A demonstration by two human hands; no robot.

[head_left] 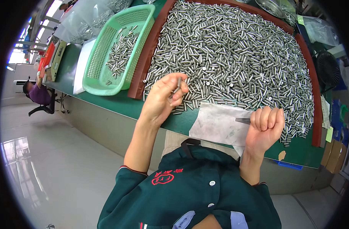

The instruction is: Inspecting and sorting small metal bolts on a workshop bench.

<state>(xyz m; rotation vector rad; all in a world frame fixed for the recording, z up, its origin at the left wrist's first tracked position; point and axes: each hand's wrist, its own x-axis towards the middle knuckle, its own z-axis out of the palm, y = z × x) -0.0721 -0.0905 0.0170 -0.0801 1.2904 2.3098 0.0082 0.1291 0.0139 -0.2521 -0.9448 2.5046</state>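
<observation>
Between the thumb and fingers of my left hand [163, 95] is a small shiny metal pin [178, 84], held tilted over the near left edge of a wide heap. That heap of metal pins [227, 49] is spread across the green table. My right hand [266, 128] is closed in a fist. A flat grey metal tool [242, 120] sticks out of it to the left; the rest of it is hidden in the palm, so its kind is unclear. Beneath the tool's tip lies a stained whitish cloth [216, 126], at the table's front edge.
Brown-red strips [142, 72] border the heap. Left of it stands a green plastic basket [94, 68] holding some pins, with clear bags of pins [85, 21] behind. A black fan [327, 68] is at the right. A person [41, 91] sits far left.
</observation>
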